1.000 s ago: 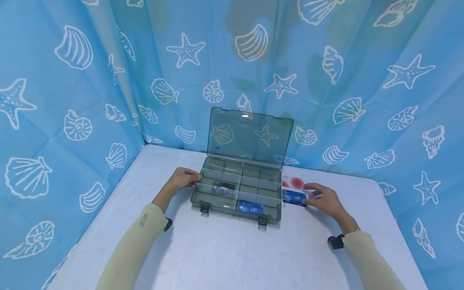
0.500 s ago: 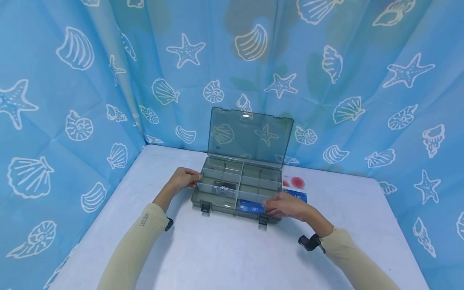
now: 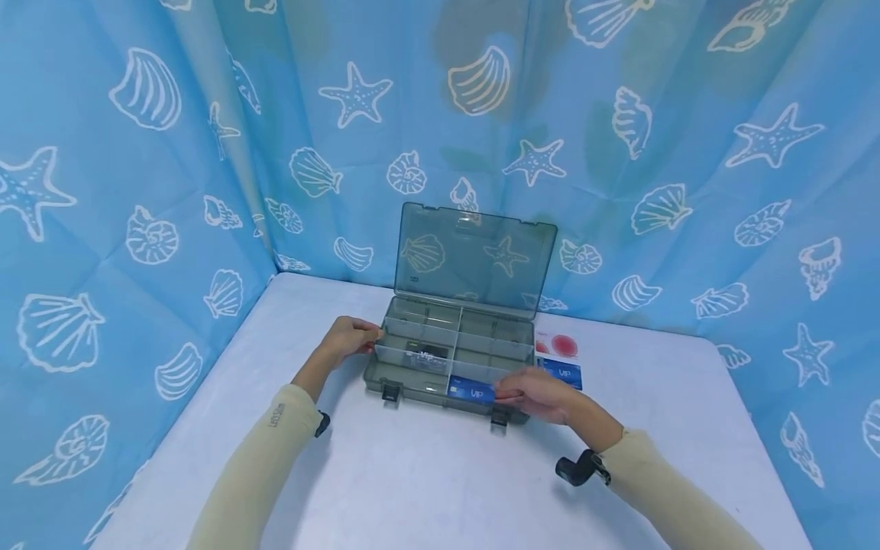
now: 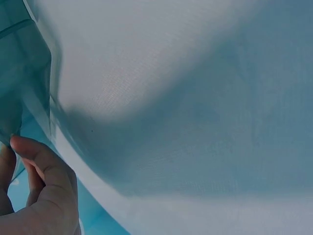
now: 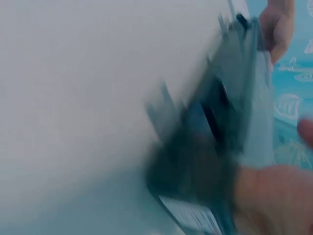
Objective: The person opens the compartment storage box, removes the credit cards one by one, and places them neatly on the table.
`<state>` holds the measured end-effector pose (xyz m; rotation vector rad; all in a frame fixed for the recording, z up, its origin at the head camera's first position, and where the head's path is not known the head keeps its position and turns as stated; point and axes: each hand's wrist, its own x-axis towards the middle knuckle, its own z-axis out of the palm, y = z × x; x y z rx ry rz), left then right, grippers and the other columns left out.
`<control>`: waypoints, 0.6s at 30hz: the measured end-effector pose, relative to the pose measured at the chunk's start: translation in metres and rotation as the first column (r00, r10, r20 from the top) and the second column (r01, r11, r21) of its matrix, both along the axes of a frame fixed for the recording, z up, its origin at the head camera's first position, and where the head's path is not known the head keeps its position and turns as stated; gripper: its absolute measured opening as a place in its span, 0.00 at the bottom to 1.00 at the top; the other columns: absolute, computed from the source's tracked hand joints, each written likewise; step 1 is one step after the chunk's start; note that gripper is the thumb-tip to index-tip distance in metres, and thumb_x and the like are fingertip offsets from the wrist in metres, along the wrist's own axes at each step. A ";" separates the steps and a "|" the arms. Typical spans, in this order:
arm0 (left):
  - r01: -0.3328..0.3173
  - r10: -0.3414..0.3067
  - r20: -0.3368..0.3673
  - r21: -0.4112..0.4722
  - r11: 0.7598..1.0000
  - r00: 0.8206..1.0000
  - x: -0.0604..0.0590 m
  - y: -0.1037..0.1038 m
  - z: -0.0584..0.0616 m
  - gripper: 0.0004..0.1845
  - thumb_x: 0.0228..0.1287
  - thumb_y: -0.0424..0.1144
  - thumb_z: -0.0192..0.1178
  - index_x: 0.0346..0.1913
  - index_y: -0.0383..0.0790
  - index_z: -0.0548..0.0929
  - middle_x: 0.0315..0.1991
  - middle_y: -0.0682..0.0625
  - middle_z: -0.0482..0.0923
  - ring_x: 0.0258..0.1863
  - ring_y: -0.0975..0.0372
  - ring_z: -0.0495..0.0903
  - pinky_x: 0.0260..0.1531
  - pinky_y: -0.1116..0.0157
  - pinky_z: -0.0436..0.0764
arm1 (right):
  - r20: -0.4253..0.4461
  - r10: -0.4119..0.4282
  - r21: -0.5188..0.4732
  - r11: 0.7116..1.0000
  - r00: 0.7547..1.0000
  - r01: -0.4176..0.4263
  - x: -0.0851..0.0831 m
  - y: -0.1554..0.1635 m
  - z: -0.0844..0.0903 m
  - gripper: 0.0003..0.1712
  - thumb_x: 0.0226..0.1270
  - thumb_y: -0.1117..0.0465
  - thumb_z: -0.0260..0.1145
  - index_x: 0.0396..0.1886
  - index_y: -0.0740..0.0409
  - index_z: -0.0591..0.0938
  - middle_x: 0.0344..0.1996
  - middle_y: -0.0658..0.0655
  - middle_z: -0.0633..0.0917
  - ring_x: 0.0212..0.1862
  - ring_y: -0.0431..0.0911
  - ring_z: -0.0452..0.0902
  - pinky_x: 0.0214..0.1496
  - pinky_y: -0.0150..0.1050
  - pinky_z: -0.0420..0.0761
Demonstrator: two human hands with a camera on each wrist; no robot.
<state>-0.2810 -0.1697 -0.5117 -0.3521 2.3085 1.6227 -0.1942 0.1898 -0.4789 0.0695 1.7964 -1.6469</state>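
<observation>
Blue cloth with white shells and starfish hangs all around a white surface [image 3: 440,473], and near the back edge of that surface sits a grey see-through box [image 3: 454,359] with its lid [image 3: 474,256] standing up. From the head view, the left hand [image 3: 347,338] has its grip curled on the left wall of the box, holding it in place. The right hand [image 3: 539,393] pinches a blue card [image 3: 470,391] at the front right slot of the box, close to the front edge. Another blue card [image 3: 565,373] and a white card with a red dot [image 3: 560,345] lie on the surface just beside the right wall of the box. A dark card [image 3: 426,357] lies in a middle slot. I think the blue card could catch on the thin slot wall and bend or pop back out if it goes in tilted. From the left wrist view, the fingers [image 4: 41,166] touch the box wall [image 4: 24,73]; if they let go, the box might slide. From the right wrist view all is blurry, so I cannot tell how tight the grip of the right hand [image 5: 269,196] is on the card; a loose pinch could drop it.
</observation>
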 end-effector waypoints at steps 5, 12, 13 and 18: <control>-0.003 0.003 0.000 -0.015 1.000 1.000 -0.001 0.000 0.000 0.15 0.66 0.40 0.64 0.50 0.34 0.82 0.45 0.42 0.79 0.39 0.56 0.80 0.40 0.63 0.82 | 0.066 -0.119 -0.067 0.990 0.991 0.123 0.001 -0.006 -0.003 0.11 0.70 0.67 0.59 0.44 0.75 0.77 0.43 0.61 0.75 0.47 0.52 0.73 0.52 0.36 0.76; -0.006 0.006 0.015 -0.021 1.000 1.000 -0.002 -0.001 0.000 0.15 0.65 0.40 0.64 0.50 0.35 0.82 0.46 0.42 0.79 0.40 0.56 0.79 0.40 0.64 0.82 | -0.061 -0.094 0.095 0.990 0.994 0.099 -0.002 -0.009 -0.013 0.19 0.73 0.62 0.60 0.56 0.72 0.78 0.51 0.62 0.78 0.50 0.51 0.76 0.62 0.46 0.74; -0.006 0.006 0.016 -0.023 1.000 1.000 -0.001 -0.001 0.000 0.15 0.65 0.40 0.64 0.51 0.35 0.82 0.46 0.42 0.79 0.40 0.55 0.79 0.40 0.64 0.82 | -0.081 -0.083 0.118 0.989 0.993 0.092 -0.003 -0.010 -0.017 0.20 0.72 0.61 0.62 0.56 0.71 0.79 0.50 0.61 0.79 0.50 0.50 0.77 0.62 0.46 0.75; -0.007 0.008 0.024 -0.045 0.999 1.000 -0.001 -0.002 -0.001 0.15 0.66 0.41 0.64 0.50 0.35 0.82 0.45 0.43 0.80 0.40 0.56 0.80 0.39 0.66 0.82 | -0.114 -0.128 0.119 0.983 0.985 0.141 -0.008 -0.016 -0.027 0.18 0.69 0.58 0.65 0.51 0.69 0.83 0.46 0.61 0.83 0.44 0.48 0.83 0.51 0.41 0.82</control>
